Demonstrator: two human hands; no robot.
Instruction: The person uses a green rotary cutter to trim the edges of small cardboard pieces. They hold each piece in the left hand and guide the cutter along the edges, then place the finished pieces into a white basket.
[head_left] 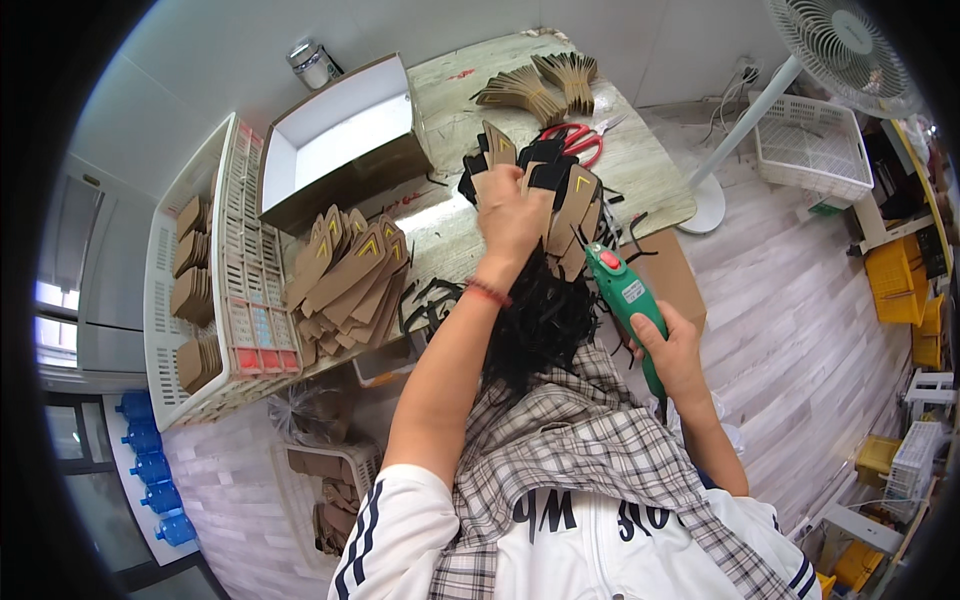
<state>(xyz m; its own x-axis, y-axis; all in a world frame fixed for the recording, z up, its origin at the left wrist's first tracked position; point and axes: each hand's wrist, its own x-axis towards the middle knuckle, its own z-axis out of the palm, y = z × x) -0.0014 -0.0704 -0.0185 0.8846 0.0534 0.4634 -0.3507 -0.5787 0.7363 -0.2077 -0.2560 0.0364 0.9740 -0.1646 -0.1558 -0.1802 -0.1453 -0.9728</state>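
My left hand (pixel 514 222) is closed near the table's middle, its fingers on tan and black tabs. Around it are more tan pieces, among them a long tan tab (pixel 574 210) with a yellow chevron. A tangle of black strips (pixel 540 325) hangs below it, over my lap. My right hand (pixel 672 352) is wrapped round a green hand-held power tool (pixel 630 295) with a red button, its thin tip pointing up toward the tabs. The tip looks close to the tabs; I cannot tell whether it touches.
Red-handled scissors (pixel 578 140) and fanned tan stacks (pixel 525 92) lie at the far side. On the left are a heap of chevron tabs (pixel 350 265), an open box (pixel 335 145) and a white crate (pixel 250 260). A fan (pixel 850 40) stands at the far right.
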